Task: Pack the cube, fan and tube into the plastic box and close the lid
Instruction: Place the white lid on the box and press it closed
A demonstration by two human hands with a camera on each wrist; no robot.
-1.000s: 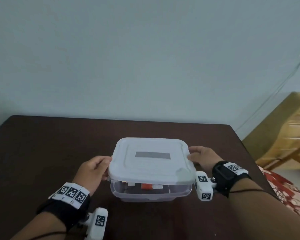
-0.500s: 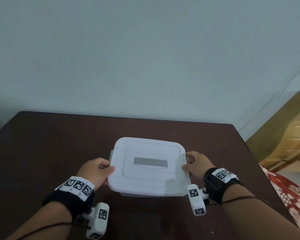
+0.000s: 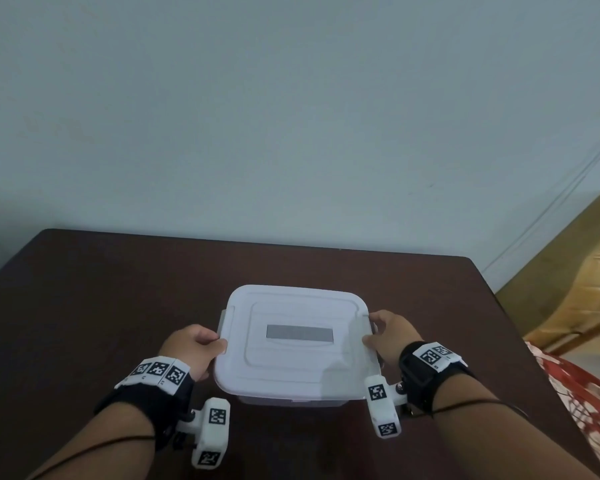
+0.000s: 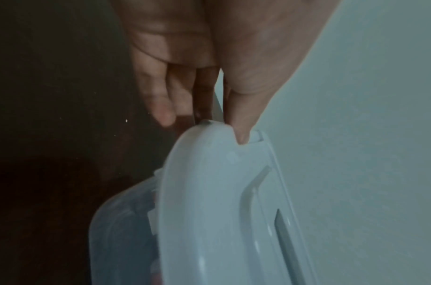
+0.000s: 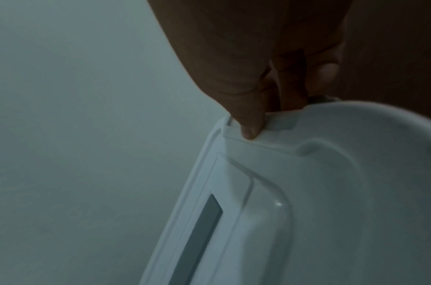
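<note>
A white lid (image 3: 297, 341) with a grey label lies flat over the clear plastic box (image 3: 291, 402) in the middle of the dark table (image 3: 84, 306). My left hand (image 3: 215, 342) pinches the lid's left edge, thumb (image 4: 241, 127) on top and fingers underneath. On the opposite side my right hand (image 3: 371, 332) pinches the right edge, its thumb (image 5: 248, 123) pressing by the side tab. In the left wrist view the box's clear wall (image 4: 121, 221) shows under the lid (image 4: 221, 212). The cube, fan and tube are hidden by the lid.
The table's far edge meets a pale wall. Past the table's right edge stand wooden furniture (image 3: 575, 289) and a red patterned cloth (image 3: 586, 393). Nothing else lies on the table.
The lid was held tilted above the box with contents showing at the front; both hands have lowered it flat onto the box, and the contents no longer show.
</note>
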